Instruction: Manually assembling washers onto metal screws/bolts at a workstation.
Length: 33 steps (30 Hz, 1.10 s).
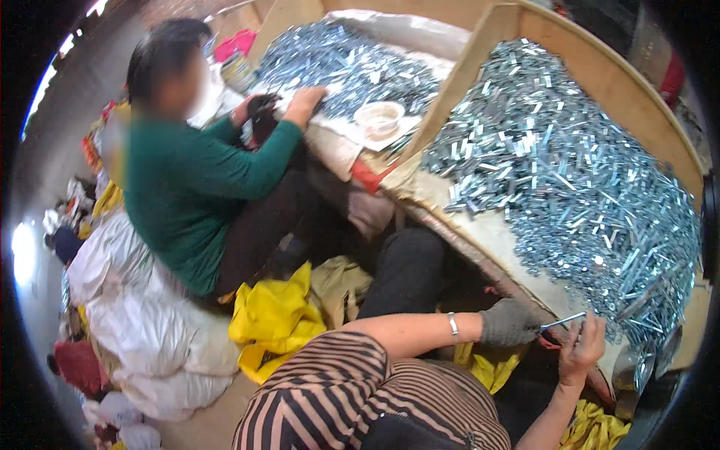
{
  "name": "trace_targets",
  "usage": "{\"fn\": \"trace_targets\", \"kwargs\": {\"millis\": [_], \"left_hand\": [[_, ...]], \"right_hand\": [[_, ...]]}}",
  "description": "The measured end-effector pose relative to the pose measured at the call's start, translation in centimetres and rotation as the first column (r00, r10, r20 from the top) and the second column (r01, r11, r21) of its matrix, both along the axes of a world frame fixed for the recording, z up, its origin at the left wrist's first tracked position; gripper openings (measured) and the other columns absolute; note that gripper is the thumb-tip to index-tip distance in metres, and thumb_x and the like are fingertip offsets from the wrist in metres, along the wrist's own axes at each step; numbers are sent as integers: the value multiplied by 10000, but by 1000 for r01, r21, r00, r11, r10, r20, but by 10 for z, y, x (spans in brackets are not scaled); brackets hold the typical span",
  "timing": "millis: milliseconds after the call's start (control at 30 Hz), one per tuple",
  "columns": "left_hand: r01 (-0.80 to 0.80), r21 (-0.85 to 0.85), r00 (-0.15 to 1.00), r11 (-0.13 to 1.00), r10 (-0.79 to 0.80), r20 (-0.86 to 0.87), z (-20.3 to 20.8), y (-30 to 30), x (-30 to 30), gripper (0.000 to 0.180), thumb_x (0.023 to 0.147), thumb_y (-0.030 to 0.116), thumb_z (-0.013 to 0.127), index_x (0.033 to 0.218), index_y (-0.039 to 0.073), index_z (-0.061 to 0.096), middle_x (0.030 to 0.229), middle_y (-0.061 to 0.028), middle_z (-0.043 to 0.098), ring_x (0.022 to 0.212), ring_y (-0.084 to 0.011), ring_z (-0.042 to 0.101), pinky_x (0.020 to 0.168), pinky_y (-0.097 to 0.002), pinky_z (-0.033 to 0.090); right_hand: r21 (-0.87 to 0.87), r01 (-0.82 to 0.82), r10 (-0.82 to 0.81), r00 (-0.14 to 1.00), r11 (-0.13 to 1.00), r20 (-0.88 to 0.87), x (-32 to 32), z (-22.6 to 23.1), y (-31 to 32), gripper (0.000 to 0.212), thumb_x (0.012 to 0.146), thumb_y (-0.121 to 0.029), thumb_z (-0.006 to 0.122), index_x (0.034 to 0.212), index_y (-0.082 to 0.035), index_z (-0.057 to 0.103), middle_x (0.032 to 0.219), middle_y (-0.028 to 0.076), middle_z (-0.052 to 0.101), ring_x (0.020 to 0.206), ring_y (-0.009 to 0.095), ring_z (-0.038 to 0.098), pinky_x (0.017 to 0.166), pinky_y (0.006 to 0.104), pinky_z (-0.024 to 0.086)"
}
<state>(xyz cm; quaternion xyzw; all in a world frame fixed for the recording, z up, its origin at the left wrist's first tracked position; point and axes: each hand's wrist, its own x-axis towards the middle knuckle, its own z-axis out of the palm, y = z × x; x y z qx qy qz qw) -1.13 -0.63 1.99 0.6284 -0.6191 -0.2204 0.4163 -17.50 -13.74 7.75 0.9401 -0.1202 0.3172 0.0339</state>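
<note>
A grey glove covers my left hand (pixel 510 323), whose fingers are closed on one end of a thin silvery metal rod (pixel 562 322). Bare, with fingers bent, my right hand (pixel 583 351) pinches the rod near its other end. Whether the rod has a thread or a nut on it is too small to tell. Both hands are at the near edge of a wooden-sided bench, beside a large heap of shiny metal pieces (pixel 555 150). Smaller bits lie at the heap's near side. By my right hand stands a metal scoop-like thing (pixel 628 369), partly hidden.
A wooden divider (pixel 461 75) separates my heap from another metal heap (pixel 352 67). A co-worker in a green top (pixel 202 165) sits there, hands at that heap, near a white plastic tub (pixel 379 118). White sacks (pixel 142 300) and yellow cloth (pixel 277 311) lie on the left.
</note>
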Motion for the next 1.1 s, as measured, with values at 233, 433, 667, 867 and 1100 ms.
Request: {"fn": "trace_targets", "kwargs": {"millis": [233,433,667,867,1100], "left_hand": [[-25,-120,987,992,43,156,-8,2,3,220,795,264,564,944,131,656,774,-150,644,726,-347,625,637,-453,480],[103,-98,991,990,-93,100,18,11,6,203,795,284,579,917,137,648,783,-131,645,687,-344,608,612,-431,480],[-3,-288,974,958,-62,-219,15,9,-2,235,783,314,598,883,107,648,765,-140,637,707,-325,614,628,-424,479],[-33,-268,981,963,82,176,8,1,-2,189,801,249,598,841,70,643,755,-142,629,700,-326,613,651,-416,490],[-394,-220,889,892,431,156,0,7,38,138,851,219,607,883,86,628,798,-111,594,661,-280,617,567,-367,482]], "right_hand": [[291,-73,14,979,954,201,-10,-13,-1,205,896,-35,544,1087,34,571,965,101,562,817,166,528,744,276,439],[953,-271,-54,959,137,280,1,-4,26,222,858,-143,626,995,29,603,800,77,568,592,118,554,500,199,423],[964,-265,36,964,4,265,8,-20,30,199,827,-151,664,918,17,608,705,60,541,522,111,511,460,218,421],[879,-361,58,931,311,361,45,-42,28,414,893,-389,563,1001,9,599,977,98,569,933,203,556,822,327,449],[849,-473,-79,861,234,502,46,-27,64,599,936,-512,422,1052,46,608,1211,169,544,1168,261,484,1011,384,340]]}}
